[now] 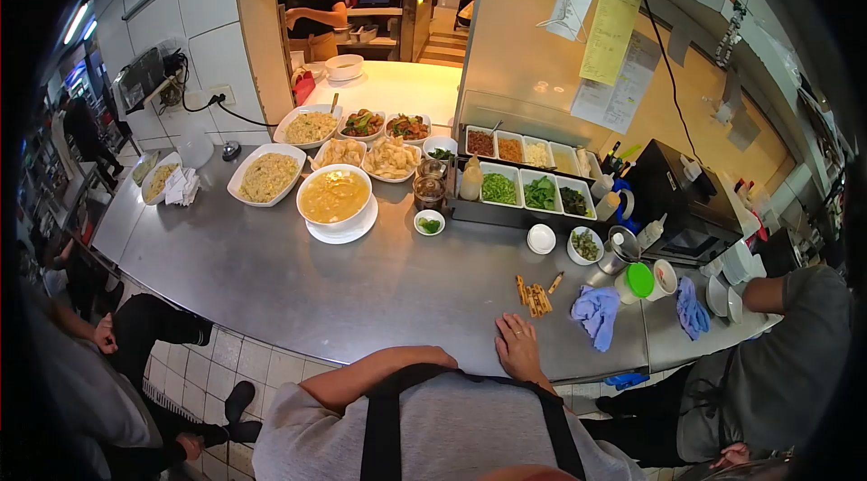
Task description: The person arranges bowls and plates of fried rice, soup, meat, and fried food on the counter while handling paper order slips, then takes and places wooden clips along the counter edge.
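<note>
My right hand lies flat on the steel counter near its front edge, fingers apart and holding nothing. Just beyond its fingertips is a small group of yellow-brown sticks with dark marks. A crumpled blue cloth lies to the right of them. My left arm bends across in front of my body at the counter edge; the fingers of my left hand do not show. Farther in, a large white bowl of yellow soup stands on a white plate, beside a small dish of chopped greens.
Plates of rice and fried food stand at the back left. Ingredient trays, a green-lidded tub and a microwave are to the right. People stand at both sides; another is behind the pass window.
</note>
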A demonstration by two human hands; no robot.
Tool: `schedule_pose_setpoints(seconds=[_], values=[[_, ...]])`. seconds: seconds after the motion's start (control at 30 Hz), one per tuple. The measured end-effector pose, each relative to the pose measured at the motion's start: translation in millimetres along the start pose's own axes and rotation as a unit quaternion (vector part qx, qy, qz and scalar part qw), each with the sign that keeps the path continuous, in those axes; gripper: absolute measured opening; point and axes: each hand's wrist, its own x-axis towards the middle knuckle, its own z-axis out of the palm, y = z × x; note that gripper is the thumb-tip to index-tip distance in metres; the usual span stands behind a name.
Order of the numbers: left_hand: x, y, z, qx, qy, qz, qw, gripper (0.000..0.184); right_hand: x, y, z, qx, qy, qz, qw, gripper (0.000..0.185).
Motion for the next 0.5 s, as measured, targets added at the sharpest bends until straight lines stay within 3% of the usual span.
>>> schedule_pose_setpoints(seconds=[0.13, 0.23, 0.33, 0.5], values=[[30, 0, 7, 0.248, -0.08, -0.074, 0.963, 0.035, 0, 1, -1, 0.006, 0.001, -0.009, 1.0, 0.038], [29, -6, 13, 0.324, -0.056, -0.072, 0.942, 0.034, 0, 3, 0, 0.009, 0.005, -0.018, 1.0, 0.037], [8, -5, 3, 0.291, -0.034, 0.08, 0.953, 0.031, 0, -2, -2, 0.001, 0.007, -0.007, 1.0, 0.037], [-17, -40, 14, 0.256, 0.089, 0.142, 0.952, 0.02, 1, -5, 1, -0.014, 0.019, 0.008, 1.0, 0.036]])
